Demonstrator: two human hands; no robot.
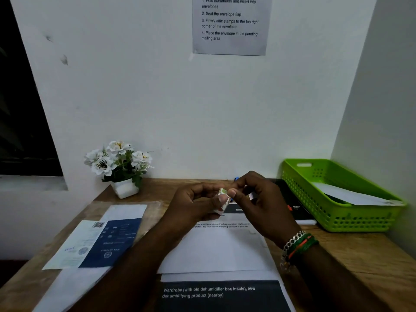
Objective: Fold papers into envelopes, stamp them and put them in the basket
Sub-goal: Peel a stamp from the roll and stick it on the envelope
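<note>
Both hands meet above the middle of the wooden desk. My left hand (193,203) holds a small strip of stamps (223,200), its thumb lying on the strip. My right hand (258,199) pinches the strip's top edge between thumb and forefinger. Under the hands lies a white envelope (216,251) on top of printed papers (225,293). The green plastic basket (337,217) stands at the right against the wall, and a white envelope (351,195) lies in it.
A pack of envelopes with a blue printed sleeve (99,242) lies at the left. A white pot of white flowers (119,167) stands at the back left. A black notebook (295,206) lies beside the basket. An instruction sheet (229,25) hangs on the wall.
</note>
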